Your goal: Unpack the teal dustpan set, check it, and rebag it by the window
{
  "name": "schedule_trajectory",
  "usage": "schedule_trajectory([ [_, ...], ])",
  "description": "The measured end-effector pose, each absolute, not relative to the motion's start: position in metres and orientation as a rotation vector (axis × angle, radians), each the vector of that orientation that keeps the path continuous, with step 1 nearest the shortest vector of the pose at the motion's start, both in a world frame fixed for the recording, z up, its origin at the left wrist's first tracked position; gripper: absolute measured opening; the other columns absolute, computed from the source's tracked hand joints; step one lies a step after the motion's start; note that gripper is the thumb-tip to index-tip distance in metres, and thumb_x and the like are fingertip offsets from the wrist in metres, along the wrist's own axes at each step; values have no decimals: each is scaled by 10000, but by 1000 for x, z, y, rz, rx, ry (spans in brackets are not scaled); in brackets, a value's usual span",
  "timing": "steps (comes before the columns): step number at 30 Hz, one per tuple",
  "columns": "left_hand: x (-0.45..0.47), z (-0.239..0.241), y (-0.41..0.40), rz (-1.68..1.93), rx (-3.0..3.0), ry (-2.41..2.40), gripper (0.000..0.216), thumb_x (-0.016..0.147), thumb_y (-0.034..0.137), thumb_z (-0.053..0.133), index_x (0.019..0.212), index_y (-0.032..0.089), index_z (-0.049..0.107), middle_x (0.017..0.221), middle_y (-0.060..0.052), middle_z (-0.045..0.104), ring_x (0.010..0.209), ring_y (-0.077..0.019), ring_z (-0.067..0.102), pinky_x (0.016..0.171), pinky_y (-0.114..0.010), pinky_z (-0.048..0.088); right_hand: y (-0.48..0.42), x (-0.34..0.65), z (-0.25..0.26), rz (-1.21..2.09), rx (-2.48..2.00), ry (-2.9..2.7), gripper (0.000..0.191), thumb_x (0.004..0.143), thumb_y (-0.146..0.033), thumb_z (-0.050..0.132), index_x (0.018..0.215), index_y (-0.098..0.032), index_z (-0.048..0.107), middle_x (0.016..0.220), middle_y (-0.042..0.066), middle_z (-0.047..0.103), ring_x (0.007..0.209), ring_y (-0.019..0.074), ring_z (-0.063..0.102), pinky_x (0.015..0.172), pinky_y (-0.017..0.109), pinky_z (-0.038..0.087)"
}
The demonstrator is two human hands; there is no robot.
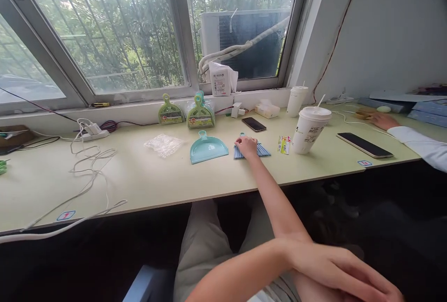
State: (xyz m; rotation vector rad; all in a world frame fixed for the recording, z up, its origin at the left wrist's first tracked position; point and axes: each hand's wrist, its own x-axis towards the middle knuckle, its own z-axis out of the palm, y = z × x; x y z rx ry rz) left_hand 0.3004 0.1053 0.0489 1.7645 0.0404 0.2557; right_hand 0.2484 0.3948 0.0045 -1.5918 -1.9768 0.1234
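Mini broom (pixel 260 151), blue bristles, is pinned flat on the desk (pixel 139 181) at frame centre by the right hand (pixel 246 146), fingers curled down over its handle end, likely to steady it. Teal dustpan (pixel 207 148) lies just left of it, apart. Left hand (pixel 335 269) is rested loosely spread on the right forearm, lower right, holding nothing. Two packaged dustpan sets (pixel 195 112) are leaned against the sill. Counted: two phones (pixel 365 145), two lidded cups (pixel 309 130), one plastic wrapper (pixel 164 144). Another person's hand (pixel 382 119) is seen at far right.
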Motion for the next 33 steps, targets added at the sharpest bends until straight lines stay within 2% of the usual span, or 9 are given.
schedule_trajectory([
  [3,251,51,138,586,1464,214,455,776,615,552,616,191,514,559,-7,481,491,-102,429,500,-246,390,395,248,5,105,-1575,-1993,172,889,-264,507,899,-219,673,971,59,661,978,202,554,961,380,276],
  [6,176,71,185,966,1631,724,426,872,534,470,640,177,479,578,-3,482,553,-108,443,598,-252,399,394,252,6,104,-1682,-1862,201,880,-175,483,974,-203,658,1049,91,625,1018,210,528,921,348,309],
  [11,34,107,283,1438,1857,2082,202,878,370,487,914,191,573,845,-45,634,738,-167,570,682,-276,409,391,254,9,176,-1902,-1678,322,852,-79,430,1075,-209,622,1197,137,519,1112,261,462,875,357,329],
  [13,-6,103,310,1246,1842,2396,232,865,385,509,980,196,577,876,-54,655,816,-201,595,691,-287,419,389,252,11,202,-1928,-1691,344,841,-62,426,1084,-218,612,1176,131,516,1086,259,475,892,377,315],
  [15,-27,88,326,953,1867,2475,247,838,429,544,914,202,604,894,-60,670,862,-221,607,691,-291,430,385,249,13,166,-1933,-1710,359,821,-39,433,1082,-218,602,1148,121,519,1052,250,488,905,390,297],
  [18,-29,58,336,797,1813,2512,287,832,486,534,840,215,628,952,-64,682,910,-225,613,685,-284,438,380,248,16,-25,-1953,-1711,328,823,-39,429,1081,-179,576,1120,134,512,1051,266,473,914,417,273],
  [24,-17,34,337,670,1908,2420,198,815,383,565,755,202,618,858,-89,686,840,-232,611,652,-285,410,383,262,17,-56,-2048,-1582,407,807,-154,555,1205,-139,468,1176,191,451,1028,316,497,865,454,283],
  [29,-25,32,334,793,1740,2564,128,829,287,521,888,199,594,941,-112,662,892,-251,602,668,-300,406,390,262,11,71,-2022,-1650,352,790,-112,525,1138,-153,488,1110,157,483,954,289,566,878,460,277],
  [33,-23,28,332,606,1712,2448,207,857,308,463,706,202,555,837,-105,641,830,-250,610,622,-293,379,389,258,11,166,-1905,-1779,373,768,-62,489,1119,-188,505,1108,122,502,918,239,592,880,426,292],
])
